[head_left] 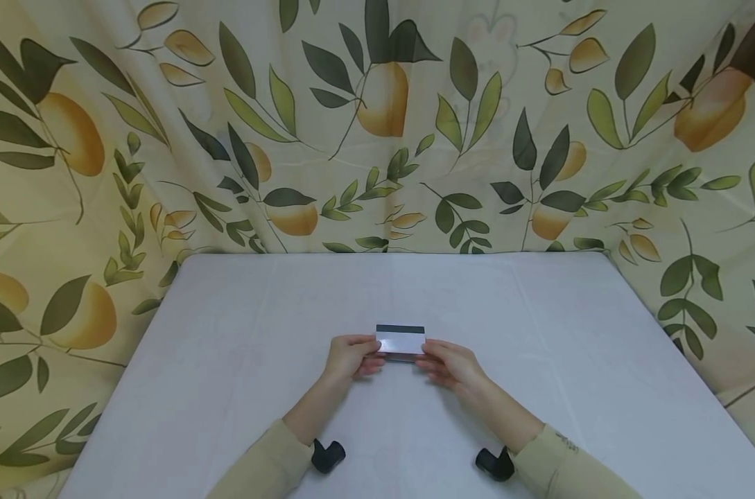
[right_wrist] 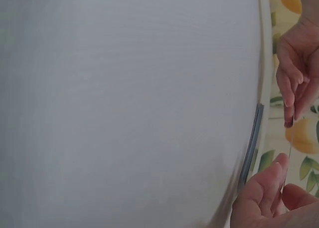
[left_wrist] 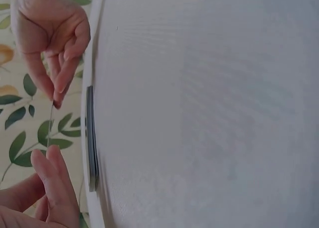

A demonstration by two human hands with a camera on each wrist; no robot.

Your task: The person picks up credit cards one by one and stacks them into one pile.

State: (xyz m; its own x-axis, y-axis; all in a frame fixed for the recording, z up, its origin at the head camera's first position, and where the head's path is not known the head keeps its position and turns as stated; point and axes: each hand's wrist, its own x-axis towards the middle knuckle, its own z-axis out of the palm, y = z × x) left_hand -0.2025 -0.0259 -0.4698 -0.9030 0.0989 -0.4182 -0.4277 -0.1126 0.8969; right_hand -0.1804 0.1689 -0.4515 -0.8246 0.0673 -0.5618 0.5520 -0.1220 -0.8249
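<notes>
Between both hands is a thin white card point(head_left: 401, 341) with a dark stripe along its top edge, raised above the table. My left hand point(head_left: 347, 356) pinches its left end between thumb and fingers. Its right end is pinched by my right hand point(head_left: 453, 364). Both wrist views show the card edge-on as a fine line, apart from the table. Just below it, a thin, dark-edged flat stack point(left_wrist: 91, 138) lies on the tabletop, seen from the side; in the head view the card hides most of it.
A white-covered table point(head_left: 258, 298) spreads around the hands. Behind it and at its sides hangs a curtain point(head_left: 365, 159) printed with leaves and fruit. Black devices point(head_left: 328, 457) sit at both wrists, by the beige sleeves point(head_left: 267, 461).
</notes>
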